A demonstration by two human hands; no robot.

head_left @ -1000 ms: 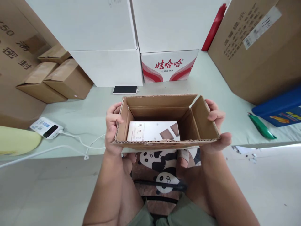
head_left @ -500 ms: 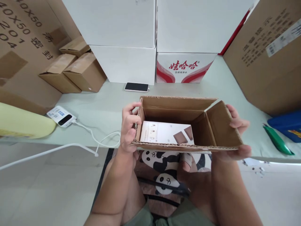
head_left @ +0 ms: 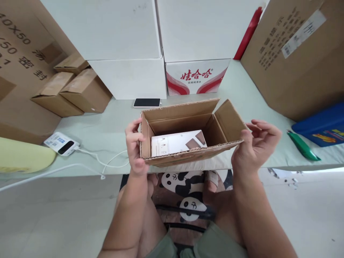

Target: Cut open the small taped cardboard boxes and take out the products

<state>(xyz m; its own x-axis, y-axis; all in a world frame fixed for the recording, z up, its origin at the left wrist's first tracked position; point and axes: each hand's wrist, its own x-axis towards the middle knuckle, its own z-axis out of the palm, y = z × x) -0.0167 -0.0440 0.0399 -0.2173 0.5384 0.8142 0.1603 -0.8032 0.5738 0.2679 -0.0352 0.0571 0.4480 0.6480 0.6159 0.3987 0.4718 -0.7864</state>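
Observation:
An open brown cardboard box (head_left: 185, 157) is held at the near edge of the pale green table (head_left: 107, 129). Inside it lies a white product box (head_left: 177, 142) with brown squares printed on it. My left hand (head_left: 135, 145) grips the box's left wall, fingers curled over its rim. My right hand (head_left: 255, 143) is at the box's right end, thumb against the corner by the right flap (head_left: 228, 120), fingers spread and off the cardboard.
A phone (head_left: 147, 103) lies behind the box, before stacked white cartons (head_left: 129, 75) and a red-and-white carton (head_left: 197, 77). Small brown boxes (head_left: 77, 89) sit at left, with a white device (head_left: 61, 144) and cable. A green knife (head_left: 302, 146), a blue item (head_left: 322, 125) and a large carton (head_left: 298, 57) stand right.
The box has shifted left and tilted, its right end higher. My right hand has let go of the right flap and now has its fingers spread beside it. My left hand keeps its grip.

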